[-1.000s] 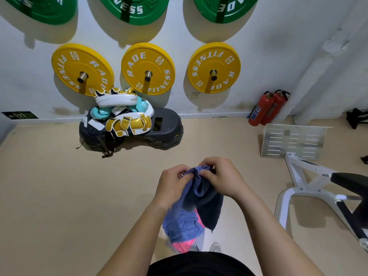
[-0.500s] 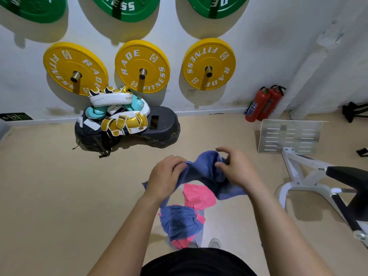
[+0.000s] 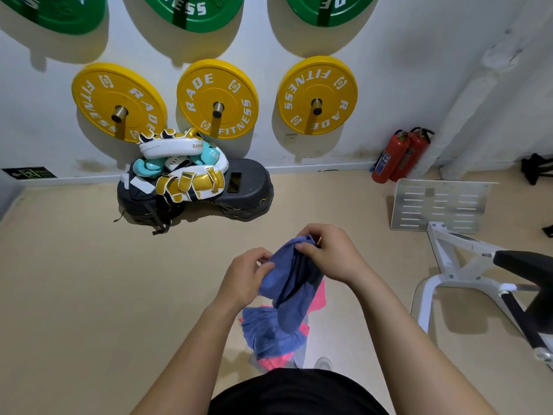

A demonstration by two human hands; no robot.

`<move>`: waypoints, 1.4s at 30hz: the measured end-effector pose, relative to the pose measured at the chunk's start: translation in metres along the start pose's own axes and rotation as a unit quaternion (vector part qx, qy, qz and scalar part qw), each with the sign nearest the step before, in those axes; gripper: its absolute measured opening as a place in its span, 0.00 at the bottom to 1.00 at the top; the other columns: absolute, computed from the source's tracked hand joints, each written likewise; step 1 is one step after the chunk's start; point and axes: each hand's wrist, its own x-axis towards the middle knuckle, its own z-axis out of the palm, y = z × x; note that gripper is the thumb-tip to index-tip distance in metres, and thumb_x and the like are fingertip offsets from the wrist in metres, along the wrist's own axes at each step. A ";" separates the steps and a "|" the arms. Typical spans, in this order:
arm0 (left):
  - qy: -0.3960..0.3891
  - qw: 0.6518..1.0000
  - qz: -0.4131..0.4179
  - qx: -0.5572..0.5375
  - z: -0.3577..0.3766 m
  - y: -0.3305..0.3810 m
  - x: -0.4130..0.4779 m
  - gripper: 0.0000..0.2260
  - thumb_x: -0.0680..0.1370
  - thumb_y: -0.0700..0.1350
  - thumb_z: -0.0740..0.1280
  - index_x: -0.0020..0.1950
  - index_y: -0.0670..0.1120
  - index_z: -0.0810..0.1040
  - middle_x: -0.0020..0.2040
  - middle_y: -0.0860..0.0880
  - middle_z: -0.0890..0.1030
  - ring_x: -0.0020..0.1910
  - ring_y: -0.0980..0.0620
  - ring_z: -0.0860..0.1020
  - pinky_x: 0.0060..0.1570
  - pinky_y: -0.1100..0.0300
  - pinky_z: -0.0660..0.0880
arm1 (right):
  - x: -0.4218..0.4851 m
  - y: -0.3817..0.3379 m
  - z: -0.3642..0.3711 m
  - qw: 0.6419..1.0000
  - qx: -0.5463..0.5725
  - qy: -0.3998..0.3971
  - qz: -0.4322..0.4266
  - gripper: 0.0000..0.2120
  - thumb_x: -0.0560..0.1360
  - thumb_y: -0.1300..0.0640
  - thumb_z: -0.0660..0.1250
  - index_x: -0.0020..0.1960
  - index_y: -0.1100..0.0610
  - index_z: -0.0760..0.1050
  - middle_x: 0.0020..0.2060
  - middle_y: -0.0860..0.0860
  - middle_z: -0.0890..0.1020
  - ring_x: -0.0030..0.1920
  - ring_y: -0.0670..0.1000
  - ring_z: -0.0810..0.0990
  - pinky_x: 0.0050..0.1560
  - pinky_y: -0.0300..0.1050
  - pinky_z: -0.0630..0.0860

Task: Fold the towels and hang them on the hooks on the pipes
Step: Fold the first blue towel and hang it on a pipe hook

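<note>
A blue towel (image 3: pixel 288 277) hangs bunched between both hands in front of me. My left hand (image 3: pixel 245 277) grips its left side. My right hand (image 3: pixel 329 256) pinches its top edge. Below it, on the floor by my feet, lies a heap with another blue towel (image 3: pixel 266 333) and a pink towel (image 3: pixel 318 298) partly under it. A white insulated pipe (image 3: pixel 478 94) runs down the wall at the right; no hook shows on it.
Yellow weight plates (image 3: pixel 217 98) hang on wall pegs ahead. Boxing pads (image 3: pixel 185 172) are piled on a black step platform (image 3: pixel 248 190) by the wall. Two red fire extinguishers (image 3: pixel 398 157) stand at the right. A white bench frame (image 3: pixel 466 271) and a metal plate (image 3: pixel 440 205) sit right of me.
My hands spread the blue towel apart half a second ago, then drew together again; it now hangs bunched and doubled between them.
</note>
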 end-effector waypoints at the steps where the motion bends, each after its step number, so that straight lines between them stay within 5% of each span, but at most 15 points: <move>1: -0.009 1.000 -0.014 0.002 0.002 -0.005 -0.003 0.05 0.79 0.43 0.67 0.46 0.52 0.79 0.40 0.56 0.80 0.36 0.58 0.75 0.41 0.59 0.74 | 0.001 0.001 -0.005 1.000 0.008 0.002 0.000 0.06 0.75 0.57 0.70 0.42 0.47 0.79 0.36 0.45 0.82 0.37 0.45 0.76 0.40 0.39 0.72; 7: 0.005 0.998 -0.054 -0.029 0.012 -0.015 -0.014 0.05 0.82 0.41 0.60 0.49 0.49 0.72 0.47 0.53 0.78 0.45 0.57 0.75 0.43 0.62 0.70 | -0.006 0.017 -0.024 0.999 0.045 0.008 -0.001 0.08 0.76 0.60 0.69 0.43 0.48 0.80 0.37 0.44 0.83 0.39 0.43 0.79 0.41 0.37 0.74; 12: 0.068 0.996 -0.054 -0.001 0.004 -0.009 -0.007 0.03 0.83 0.42 0.59 0.51 0.49 0.70 0.40 0.52 0.76 0.39 0.51 0.74 0.39 0.54 0.68 | -0.013 0.038 -0.039 0.995 0.083 0.032 0.032 0.09 0.77 0.60 0.68 0.41 0.48 0.79 0.31 0.40 0.80 0.34 0.44 0.76 0.38 0.40 0.71; 16: 0.129 0.990 -0.051 -0.014 -0.005 -0.003 -0.001 0.04 0.81 0.43 0.66 0.47 0.50 0.77 0.42 0.56 0.80 0.41 0.56 0.76 0.39 0.63 0.71 | -0.022 0.052 -0.045 0.990 0.113 0.062 0.061 0.07 0.77 0.61 0.68 0.44 0.50 0.81 0.34 0.43 0.81 0.34 0.47 0.76 0.39 0.42 0.72; 20: 0.177 0.979 -0.084 -0.055 -0.009 0.010 0.000 0.04 0.78 0.44 0.70 0.44 0.49 0.80 0.40 0.57 0.81 0.38 0.57 0.77 0.38 0.65 0.71 | -0.029 0.061 -0.039 0.968 0.115 0.183 0.125 0.12 0.73 0.59 0.74 0.53 0.47 0.79 0.39 0.48 0.81 0.35 0.46 0.75 0.42 0.40 0.74; 24: 0.127 0.985 -0.074 -0.087 0.000 0.033 -0.002 0.05 0.75 0.43 0.73 0.40 0.50 0.81 0.37 0.53 0.81 0.32 0.55 0.76 0.36 0.65 0.73 | -0.036 0.065 -0.023 0.926 0.208 0.240 0.202 0.08 0.68 0.58 0.79 0.44 0.54 0.82 0.30 0.46 0.80 0.34 0.47 0.78 0.43 0.46 0.77; 28: 0.073 0.982 -0.080 -0.157 0.023 0.056 -0.009 0.04 0.76 0.40 0.71 0.43 0.47 0.80 0.37 0.45 0.81 0.27 0.53 0.76 0.30 0.62 0.77 | -0.041 0.057 0.003 0.926 0.238 0.225 0.188 0.04 0.72 0.59 0.76 0.41 0.54 0.81 0.30 0.46 0.82 0.32 0.43 0.78 0.40 0.42 0.76; 32: 0.030 0.980 -0.070 -0.182 0.032 0.058 -0.012 0.07 0.78 0.38 0.68 0.46 0.50 0.82 0.35 0.49 0.82 0.32 0.51 0.81 0.39 0.57 0.81 | -0.045 0.041 0.021 0.948 0.233 0.172 0.129 0.08 0.75 0.65 0.71 0.42 0.53 0.81 0.33 0.47 0.83 0.32 0.40 0.79 0.37 0.32 0.74; 37: -0.023 0.970 -0.119 -0.213 0.032 0.054 -0.011 0.15 0.77 0.35 0.63 0.47 0.52 0.85 0.41 0.48 0.86 0.42 0.49 0.85 0.49 0.55 0.82 | -0.050 0.037 0.032 0.965 0.217 0.121 0.089 0.09 0.74 0.63 0.72 0.43 0.49 0.84 0.38 0.47 0.86 0.41 0.49 0.84 0.46 0.43 0.79; 42: -0.057 0.960 -0.097 -0.256 0.028 0.050 -0.016 0.15 0.75 0.32 0.67 0.49 0.51 0.84 0.45 0.45 0.87 0.46 0.46 0.85 0.52 0.52 0.82 | -0.051 0.036 0.029 0.960 0.237 0.114 0.098 0.06 0.73 0.64 0.73 0.42 0.54 0.84 0.36 0.49 0.86 0.37 0.46 0.83 0.43 0.43 0.79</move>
